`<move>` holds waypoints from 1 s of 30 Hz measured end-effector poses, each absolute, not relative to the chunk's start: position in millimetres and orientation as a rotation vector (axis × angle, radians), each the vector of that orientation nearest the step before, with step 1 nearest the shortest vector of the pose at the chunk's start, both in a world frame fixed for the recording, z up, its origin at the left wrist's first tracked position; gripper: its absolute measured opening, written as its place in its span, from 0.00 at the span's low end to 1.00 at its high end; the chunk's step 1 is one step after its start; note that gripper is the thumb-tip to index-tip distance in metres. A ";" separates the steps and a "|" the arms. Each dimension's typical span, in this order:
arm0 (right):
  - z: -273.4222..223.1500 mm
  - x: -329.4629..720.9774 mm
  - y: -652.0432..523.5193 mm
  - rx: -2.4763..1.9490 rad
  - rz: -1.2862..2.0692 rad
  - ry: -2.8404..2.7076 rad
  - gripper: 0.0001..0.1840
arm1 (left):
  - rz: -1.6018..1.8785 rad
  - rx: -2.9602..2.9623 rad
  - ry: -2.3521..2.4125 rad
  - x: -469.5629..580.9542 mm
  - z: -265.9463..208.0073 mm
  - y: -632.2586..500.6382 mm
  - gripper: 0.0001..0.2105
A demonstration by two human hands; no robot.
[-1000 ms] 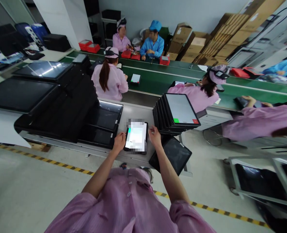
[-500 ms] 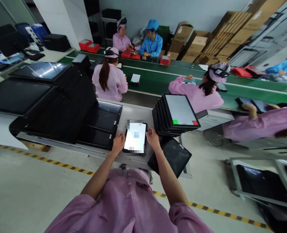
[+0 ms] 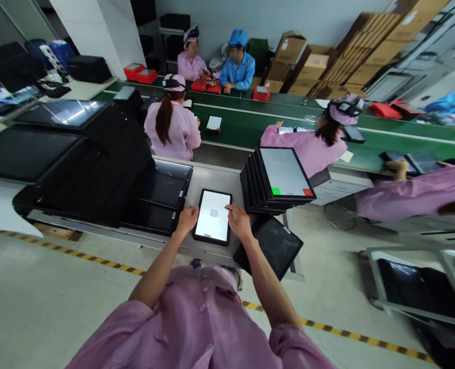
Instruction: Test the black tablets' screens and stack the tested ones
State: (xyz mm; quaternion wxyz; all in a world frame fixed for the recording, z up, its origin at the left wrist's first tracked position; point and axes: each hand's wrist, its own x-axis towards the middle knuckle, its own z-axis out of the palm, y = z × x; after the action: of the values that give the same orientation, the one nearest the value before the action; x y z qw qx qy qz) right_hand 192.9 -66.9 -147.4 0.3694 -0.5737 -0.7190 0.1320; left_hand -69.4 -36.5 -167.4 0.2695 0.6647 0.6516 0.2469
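A black-framed tablet (image 3: 211, 225) with a lit white screen and a small grey icon lies on the grey worktop in front of me. My left hand (image 3: 188, 220) is at its left edge, fingers curled in and closed against the rim. Over the screen's right border reaches my right hand (image 3: 238, 220), index finger stretched out at the glass and the other fingers bent; nothing is in it. Whether the fingertip presses the screen I cannot tell.
To the right stands a stack of tablets (image 3: 285, 171), its top one lit. A dark tablet (image 3: 271, 248) overhangs the front edge beside it. More dark tablets (image 3: 158, 184) lie left. Co-workers sit along a green conveyor (image 3: 235, 133) beyond.
My right hand has moved from the tablet's right edge onto its screen, index finger out. The left hand stays at the left edge. A co-worker at right has shifted an arm.
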 end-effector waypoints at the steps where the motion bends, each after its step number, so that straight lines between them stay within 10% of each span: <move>1: -147.7 192.2 -66.8 -1.469 0.340 -1.862 0.20 | 0.663 1.801 1.760 -69.4 -168.0 -37.4 0.19; 30: -153.1 194.2 -68.9 -1.477 0.300 -2.189 0.20 | 0.614 1.785 1.776 -65.8 -163.7 -39.8 0.21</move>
State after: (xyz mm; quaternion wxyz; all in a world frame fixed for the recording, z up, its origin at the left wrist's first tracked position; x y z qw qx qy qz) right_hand 194.2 -68.9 -153.1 0.2398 -0.5395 -0.7996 0.1097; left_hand -65.8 -39.8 -163.7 0.2714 0.6628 0.6596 0.2278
